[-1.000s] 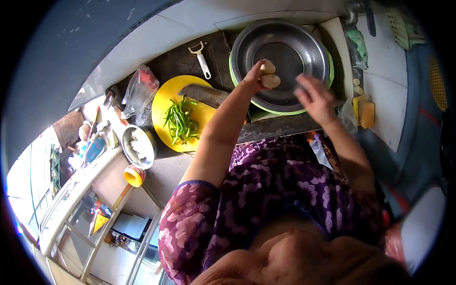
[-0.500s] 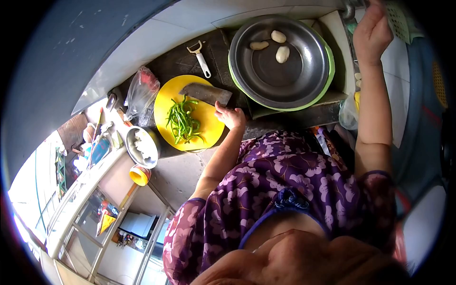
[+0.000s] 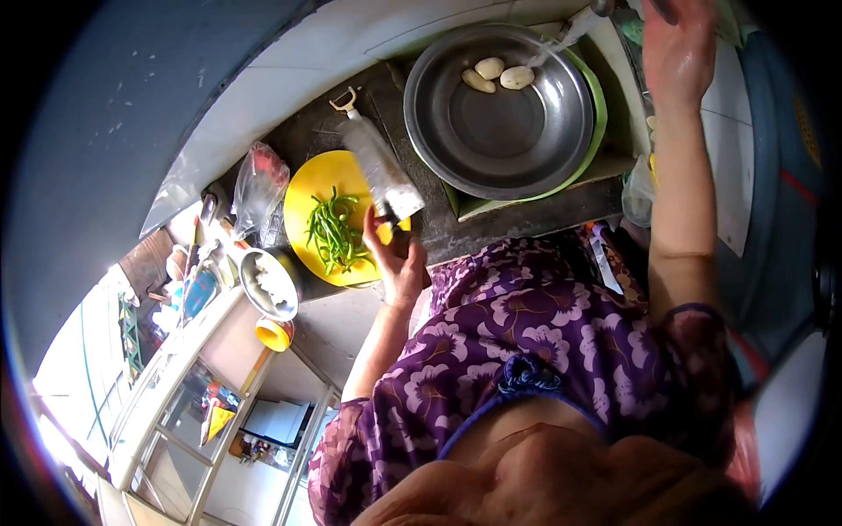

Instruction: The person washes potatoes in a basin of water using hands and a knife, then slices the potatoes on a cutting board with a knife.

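Observation:
My left hand (image 3: 399,263) is closed on the handle of a broad-bladed knife (image 3: 379,167). The raised blade slants over the right edge of a yellow board (image 3: 307,180), where cut green peppers (image 3: 331,232) lie in a heap. A large metal basin (image 3: 500,180) holds three pale, peeled pieces (image 3: 517,78) near its far side. Water (image 3: 570,37) runs into it from a tap (image 3: 602,7) at the top edge. My right hand (image 3: 680,66) is up at the tap's dark lever (image 3: 664,10); its fingers are cut off by the frame, so their grip is unclear.
A white peeler (image 3: 348,103) lies beyond the board. Left of the board are a plastic bag (image 3: 260,188) and a metal bowl (image 3: 253,273) with white pieces. A green rim (image 3: 599,114) shows around the basin. A small yellow container (image 3: 274,334) sits below the bowl.
The three pale pieces have gone from my left hand into the basin. My left hand has taken hold of the knife and lifted it. My right hand has risen to the tap, and water now runs.

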Available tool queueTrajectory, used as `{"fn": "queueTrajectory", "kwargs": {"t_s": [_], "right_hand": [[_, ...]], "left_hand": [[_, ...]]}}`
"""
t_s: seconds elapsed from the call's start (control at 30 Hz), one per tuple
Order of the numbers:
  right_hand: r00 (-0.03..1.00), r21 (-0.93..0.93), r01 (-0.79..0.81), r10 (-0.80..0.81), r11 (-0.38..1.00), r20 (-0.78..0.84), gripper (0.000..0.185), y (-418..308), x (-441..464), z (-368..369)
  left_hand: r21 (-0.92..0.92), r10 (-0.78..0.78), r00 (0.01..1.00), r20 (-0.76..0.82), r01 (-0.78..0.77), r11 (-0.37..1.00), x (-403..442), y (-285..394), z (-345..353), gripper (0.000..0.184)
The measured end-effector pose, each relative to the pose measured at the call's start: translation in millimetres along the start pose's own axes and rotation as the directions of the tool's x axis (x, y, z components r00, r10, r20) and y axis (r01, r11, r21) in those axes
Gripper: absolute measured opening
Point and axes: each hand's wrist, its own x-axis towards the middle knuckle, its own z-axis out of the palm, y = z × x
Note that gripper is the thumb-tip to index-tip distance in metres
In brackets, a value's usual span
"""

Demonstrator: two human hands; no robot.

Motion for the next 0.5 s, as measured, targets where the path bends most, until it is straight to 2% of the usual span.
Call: {"fn": "queueTrajectory", "kwargs": {"t_s": [0.03,0.07,0.1,0.13,0.17,0.2,0.23,0.27,0.3,0.33,0.37,0.4,0.47,0.5], "right_hand": [[0.987,0.083,-0.086,0.096,0.993,-0.127,0.041,7.3,-12.2,-6.8],[0.912,-0.008,-0.307,0.291,0.952,-0.288,0.038,23.0,-45.7,-14.4],[0.773,-0.023,-0.526,0.467,0.85,-0.429,0.036,38.6,-79.2,-21.9],[0.655,-0.032,-0.735,0.697,0.678,-0.291,0.036,67.1,-127.4,-35.4],[0.462,-0.081,-0.887,0.873,0.455,-0.156,0.037,87.3,-164.3,-43.8],[0.081,-0.022,-0.997,0.993,0.08,-0.081,0.046,87.8,-181.8,-24.3],[0.026,0.109,-0.994,0.996,0.016,0.087,0.048,92.4,-200.8,-12.8],[-0.006,0.227,-0.972,0.966,-0.067,0.258,0.05,96.5,-213.2,-4.1],[0.104,0.357,-0.933,0.923,-0.038,0.37,0.049,92.6,-214.3,3.8],[0.225,0.484,-0.874,0.86,-0.029,0.458,0.049,90.4,-213.0,6.5],[0.356,0.583,-0.808,0.858,0.084,0.37,0.045,113.4,-226.2,-11.3],[0.225,0.624,-0.77,0.859,-0.132,0.46,0.048,117.6,-219.4,-30.3],[0.225,0.541,-0.841,0.922,0.02,0.316,0.041,110.6,-203.7,-44.8],[0.198,0.527,-0.842,0.975,0.117,0.1,0.037,98.9,-194.0,-38.4]], "left_hand": [[-0.055,-0.051,0.995,0.084,0.056,0.997,2.5,20.1,10.7,0.078],[-0.1,-0.101,0.981,0.165,0.118,0.988,5.0,40.1,21.4,0.077],[-0.173,-0.154,0.961,0.232,0.196,0.965,16.6,42.7,33.1,0.074],[-0.24,-0.2,0.932,0.301,0.277,0.93,29.4,42.6,46.2,0.072],[-0.309,-0.2,0.905,0.375,0.325,0.894,39.4,40.1,62.5,0.066],[-0.373,-0.191,0.874,0.447,0.376,0.848,47.8,35.0,81.9,0.061],[-0.445,-0.164,0.841,0.515,0.426,0.788,54.7,26.3,101.7,0.057],[-0.506,-0.128,0.806,0.578,0.477,0.718,62.8,15.2,120.2,0.053],[-0.473,-0.152,0.755,0.638,0.54,0.696,72.7,-2.6,138.9,0.049],[-0.442,-0.15,0.784,0.602,0.483,0.756,73.6,-2.3,153.1,0.043],[-0.401,-0.147,0.812,0.565,0.427,0.811,74.5,-2.0,167.2,0.038],[-0.353,-0.145,0.837,0.527,0.371,0.859,75.4,-1.9,181.2,0.034],[-0.217,0.006,0.72,0.694,0.202,0.955,116.3,-11.3,171.0,0.032],[-0.135,0.052,0.802,0.596,0.036,0.99,140.3,-29.0,171.3,0.029]]}}
